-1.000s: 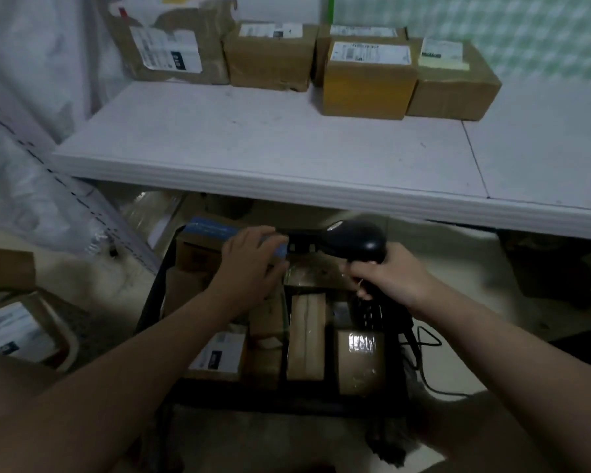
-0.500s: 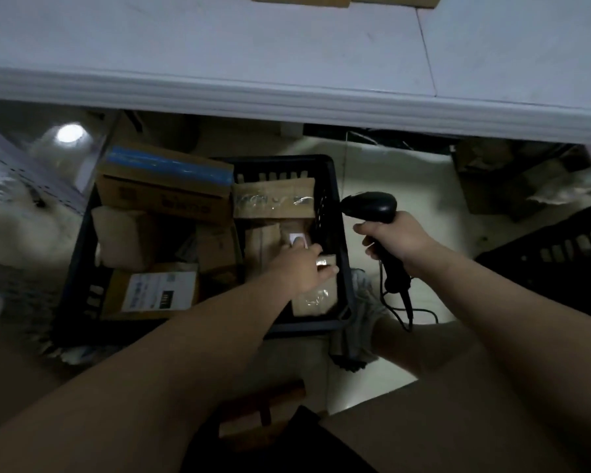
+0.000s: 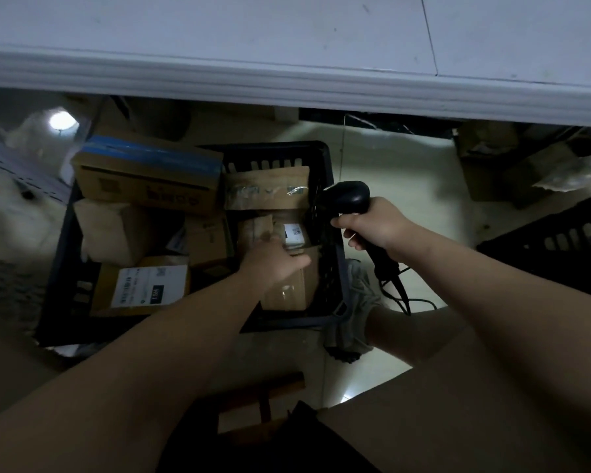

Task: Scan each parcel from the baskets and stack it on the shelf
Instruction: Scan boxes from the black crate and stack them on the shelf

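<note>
The small parcel with the white label sits on the right side of the black basket, wedged among other boxes. It is probably light, stiff cardboard with slick tape, best pinched across its side edges. The left hand reaches onto it with its fingertips hidden, so I cannot tell if it grips; the right hand is clenched round the scanner

Cardboard parcels, slatted plastic basket, glossy scanner.
</note>
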A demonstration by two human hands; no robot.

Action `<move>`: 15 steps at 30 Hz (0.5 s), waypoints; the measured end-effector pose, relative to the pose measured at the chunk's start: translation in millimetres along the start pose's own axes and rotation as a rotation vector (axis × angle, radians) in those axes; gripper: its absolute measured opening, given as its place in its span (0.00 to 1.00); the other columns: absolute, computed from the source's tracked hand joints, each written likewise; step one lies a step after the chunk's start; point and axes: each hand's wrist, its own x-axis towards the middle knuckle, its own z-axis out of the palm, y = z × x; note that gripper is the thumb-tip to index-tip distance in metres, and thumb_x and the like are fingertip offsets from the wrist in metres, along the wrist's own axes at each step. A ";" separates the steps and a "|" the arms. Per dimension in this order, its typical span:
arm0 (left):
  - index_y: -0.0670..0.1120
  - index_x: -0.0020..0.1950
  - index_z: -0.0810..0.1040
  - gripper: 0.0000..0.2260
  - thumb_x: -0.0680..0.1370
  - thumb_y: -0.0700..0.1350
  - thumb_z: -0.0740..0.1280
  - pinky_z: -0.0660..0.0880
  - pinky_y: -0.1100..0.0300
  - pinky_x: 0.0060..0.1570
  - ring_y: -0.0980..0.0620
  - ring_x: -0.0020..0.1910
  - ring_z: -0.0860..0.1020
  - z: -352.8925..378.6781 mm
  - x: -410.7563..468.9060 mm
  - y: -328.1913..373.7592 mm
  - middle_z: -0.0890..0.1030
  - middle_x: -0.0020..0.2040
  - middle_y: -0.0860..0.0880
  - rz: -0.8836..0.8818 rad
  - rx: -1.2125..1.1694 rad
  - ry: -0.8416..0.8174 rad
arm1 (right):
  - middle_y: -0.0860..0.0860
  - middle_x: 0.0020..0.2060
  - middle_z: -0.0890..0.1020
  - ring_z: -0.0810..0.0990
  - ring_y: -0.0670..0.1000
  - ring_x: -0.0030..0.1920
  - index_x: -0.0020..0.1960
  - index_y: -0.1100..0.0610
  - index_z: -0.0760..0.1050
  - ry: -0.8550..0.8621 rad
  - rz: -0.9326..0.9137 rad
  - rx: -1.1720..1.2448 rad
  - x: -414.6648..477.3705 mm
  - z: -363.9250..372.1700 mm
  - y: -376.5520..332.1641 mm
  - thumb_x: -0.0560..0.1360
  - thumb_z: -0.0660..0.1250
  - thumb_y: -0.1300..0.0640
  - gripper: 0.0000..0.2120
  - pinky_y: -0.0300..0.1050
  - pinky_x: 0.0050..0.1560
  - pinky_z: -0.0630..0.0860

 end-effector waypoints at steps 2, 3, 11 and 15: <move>0.48 0.72 0.64 0.32 0.73 0.62 0.66 0.71 0.53 0.60 0.43 0.66 0.68 -21.4 -4.9 -2.3 0.65 0.70 0.43 0.033 -0.101 0.060 | 0.55 0.31 0.75 0.72 0.51 0.26 0.41 0.60 0.75 -0.013 -0.039 -0.038 -2.8 5.6 -8.3 0.74 0.70 0.62 0.06 0.40 0.27 0.71; 0.49 0.70 0.64 0.31 0.73 0.62 0.65 0.71 0.53 0.58 0.42 0.65 0.69 -35.2 -7.5 -4.6 0.66 0.69 0.43 0.037 -0.157 0.077 | 0.54 0.31 0.76 0.73 0.51 0.26 0.40 0.60 0.75 -0.020 -0.068 -0.057 -4.6 9.5 -13.8 0.74 0.71 0.62 0.06 0.41 0.29 0.72; 0.52 0.49 0.70 0.13 0.74 0.58 0.67 0.69 0.61 0.37 0.51 0.46 0.76 -150.2 -63.0 -43.5 0.75 0.52 0.45 0.259 -0.563 0.394 | 0.50 0.27 0.76 0.75 0.49 0.28 0.35 0.55 0.75 -0.020 -0.470 -0.041 -47.4 45.2 -97.4 0.73 0.73 0.59 0.10 0.44 0.35 0.72; 0.54 0.51 0.71 0.22 0.64 0.64 0.63 0.73 0.56 0.44 0.48 0.50 0.75 -191.6 -101.1 -48.7 0.75 0.54 0.44 0.457 -0.660 0.584 | 0.49 0.32 0.79 0.78 0.48 0.35 0.42 0.55 0.79 0.005 -0.643 -0.020 -73.4 51.1 -149.1 0.73 0.73 0.55 0.05 0.46 0.41 0.76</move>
